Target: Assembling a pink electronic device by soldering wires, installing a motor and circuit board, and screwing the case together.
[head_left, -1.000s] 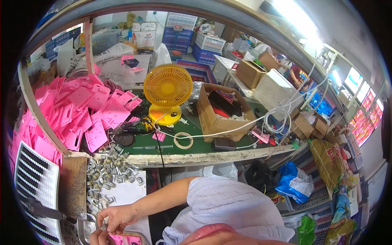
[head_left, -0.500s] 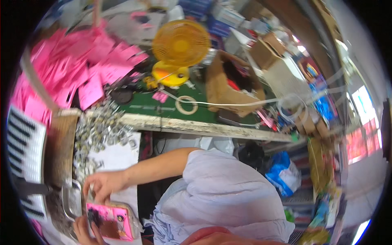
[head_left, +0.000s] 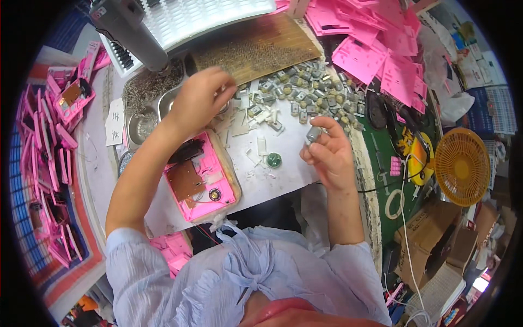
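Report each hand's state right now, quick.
Left hand: partly curled; whether it holds anything cannot be told.
Right hand: closed, holding a small grey metal part.

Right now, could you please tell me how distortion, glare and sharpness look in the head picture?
Head view: fisheye distortion bows the white ribbed tray near the top rim; a bright patch glares at lower right; the small grey metal part in the right hand has a clear outline, while tiny pieces on the wooden board are too fine to tell apart.
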### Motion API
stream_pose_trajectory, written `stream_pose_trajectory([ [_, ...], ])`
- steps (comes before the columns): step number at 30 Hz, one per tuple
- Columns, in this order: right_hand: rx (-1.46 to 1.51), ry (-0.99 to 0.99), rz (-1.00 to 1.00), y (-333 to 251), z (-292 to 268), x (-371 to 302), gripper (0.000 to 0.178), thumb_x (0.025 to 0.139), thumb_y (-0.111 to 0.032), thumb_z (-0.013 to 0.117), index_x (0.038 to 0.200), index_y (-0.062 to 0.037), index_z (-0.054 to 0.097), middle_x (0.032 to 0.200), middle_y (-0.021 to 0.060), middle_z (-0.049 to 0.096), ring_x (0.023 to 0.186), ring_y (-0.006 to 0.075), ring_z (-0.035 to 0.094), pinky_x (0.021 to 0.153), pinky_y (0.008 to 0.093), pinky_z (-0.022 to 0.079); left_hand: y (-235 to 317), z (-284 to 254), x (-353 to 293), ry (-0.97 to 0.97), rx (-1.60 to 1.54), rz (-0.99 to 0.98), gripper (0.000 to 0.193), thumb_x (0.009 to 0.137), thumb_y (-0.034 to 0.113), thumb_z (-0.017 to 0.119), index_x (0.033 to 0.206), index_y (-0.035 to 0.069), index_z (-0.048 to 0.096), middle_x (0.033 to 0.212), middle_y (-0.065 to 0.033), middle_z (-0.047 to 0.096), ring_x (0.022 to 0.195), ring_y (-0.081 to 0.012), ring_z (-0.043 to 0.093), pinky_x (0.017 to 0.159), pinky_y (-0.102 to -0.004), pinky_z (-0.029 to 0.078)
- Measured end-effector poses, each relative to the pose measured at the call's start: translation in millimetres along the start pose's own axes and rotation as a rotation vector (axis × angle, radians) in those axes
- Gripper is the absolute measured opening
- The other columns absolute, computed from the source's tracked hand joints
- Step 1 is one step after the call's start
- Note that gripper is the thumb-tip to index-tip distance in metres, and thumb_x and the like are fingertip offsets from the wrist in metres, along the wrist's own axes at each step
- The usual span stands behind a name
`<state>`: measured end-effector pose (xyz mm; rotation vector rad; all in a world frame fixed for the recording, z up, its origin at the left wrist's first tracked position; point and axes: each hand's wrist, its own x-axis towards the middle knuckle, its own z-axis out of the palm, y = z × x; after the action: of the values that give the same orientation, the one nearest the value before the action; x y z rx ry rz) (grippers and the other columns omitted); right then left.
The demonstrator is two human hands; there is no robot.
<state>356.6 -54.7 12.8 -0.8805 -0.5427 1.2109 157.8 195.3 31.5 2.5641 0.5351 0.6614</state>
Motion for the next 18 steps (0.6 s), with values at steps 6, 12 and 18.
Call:
stream_pose_trajectory([
  [6, -0.004, 0.006, 0.015, 0.2, -10.9, -13.6, 0.049, 0.088, 0.002, 0.073, 0.133, -0.0016, 0.054, 0.09, 0.0073, 0.067, 0.077, 0.013, 0.065, 0.065, 0.0246, 0.05, -31.7, 40.0, 80.3, 0.031, 0.107, -0.137, 0.018, 0.091, 0.018, 0.071, 0.099, 0.003, 0.074, 0.089, -0.0158, 0.071, 0.082, -0.0328, 0.069, 0.075, -0.0398, 0.054],
  [12, -0.052, -0.021, 0.054, 3.8, -8.1, -10.8, 0.05, 0.089, 0.002, 0.073, 0.135, -0.0014, 0.054, 0.09, 0.0078, 0.067, 0.077, 0.0117, 0.064, 0.066, 0.0233, 0.05, -57.0, 85.0, 158.5, -0.013, 0.15, -0.303, 0.024, 0.087, 0.027, 0.075, 0.103, 0.009, 0.079, 0.097, -0.014, 0.077, 0.09, -0.0313, 0.073, 0.083, -0.0408, 0.056],
  [18, -0.052, 0.003, 0.085, 4.5, -17.7, -12.9, 0.049, 0.088, 0.002, 0.074, 0.134, -0.0016, 0.055, 0.091, 0.0068, 0.067, 0.077, 0.0117, 0.064, 0.067, 0.0233, 0.05, -61.8, 85.5, 179.1, -0.205, 0.13, -0.429, 0.022, 0.084, 0.029, 0.078, 0.099, 0.013, 0.08, 0.099, -0.0113, 0.077, 0.091, -0.0296, 0.074, 0.083, -0.0418, 0.057],
])
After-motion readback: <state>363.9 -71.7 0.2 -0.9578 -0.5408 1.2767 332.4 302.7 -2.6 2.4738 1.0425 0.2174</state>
